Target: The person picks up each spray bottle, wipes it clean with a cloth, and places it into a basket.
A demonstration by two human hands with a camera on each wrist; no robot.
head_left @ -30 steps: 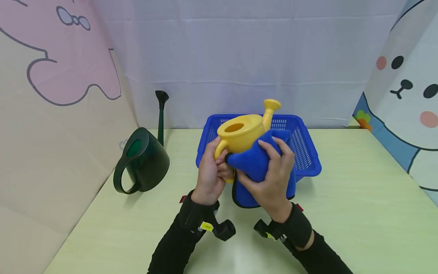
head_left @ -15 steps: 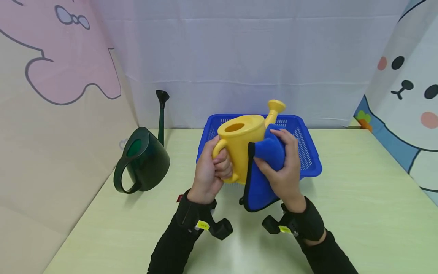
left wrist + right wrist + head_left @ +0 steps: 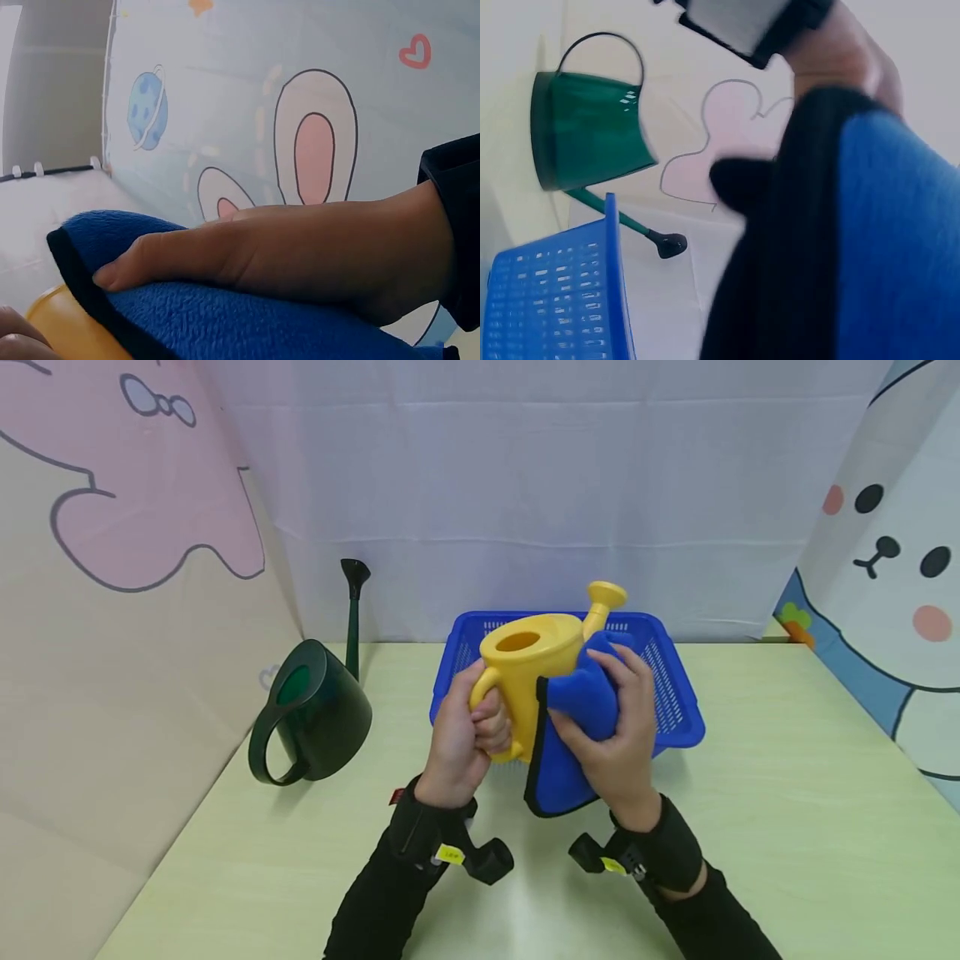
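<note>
A yellow watering can (image 3: 525,677) is held up in front of the basket, its rose pointing up to the right. My left hand (image 3: 467,731) grips its handle, fingers curled round. With my right hand (image 3: 618,731) I hold a bunched blue cloth (image 3: 570,760) with black edging against the can's right side. That cloth (image 3: 210,322) fills the bottom of the left wrist view, the right thumb lying along it, and a bit of the yellow can (image 3: 71,326) shows beneath. In the right wrist view the cloth (image 3: 900,247) covers much of the right side.
A blue plastic basket (image 3: 678,710) stands on the table (image 3: 787,827) behind the hands, partly hidden by can and cloth. To the left stands a dark green watering can (image 3: 330,727) with a long spout. Printed curtains (image 3: 525,485) close off the back and sides.
The right hand and cloth have slid along the yellow can, first right and down, then slightly back left. The cloth's folds have shifted, uncovering more of the can. The left hand keeps its grip.
</note>
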